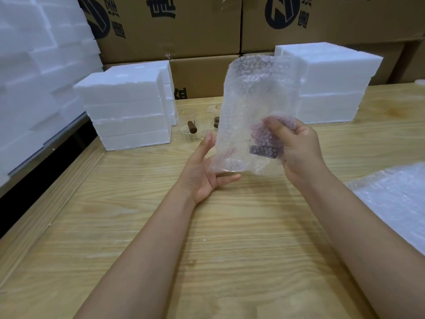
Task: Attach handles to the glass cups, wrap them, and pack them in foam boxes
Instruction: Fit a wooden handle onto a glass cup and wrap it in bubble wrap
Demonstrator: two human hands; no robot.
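A clear bubble-wrap bag (248, 104) stands upright in the air over the wooden table (161, 226). Low inside it a glass cup shows dimly, its dark brown handle (262, 151) visible through the bubbles. My right hand (296, 148) grips the bag's lower right part around the cup and handle, thumb on the front. My left hand (204, 171) cradles the bag's bottom left corner with straight fingers. Behind the bag stand several bare glass cups (187, 122) with brown handles (192, 128).
Stacks of white foam boxes stand at the left (128, 111) and back right (331, 88), with a taller foam pile (34, 77) at far left. Cardboard cartons (184, 26) line the back. A heap of bubble wrap (395, 199) lies at the right edge.
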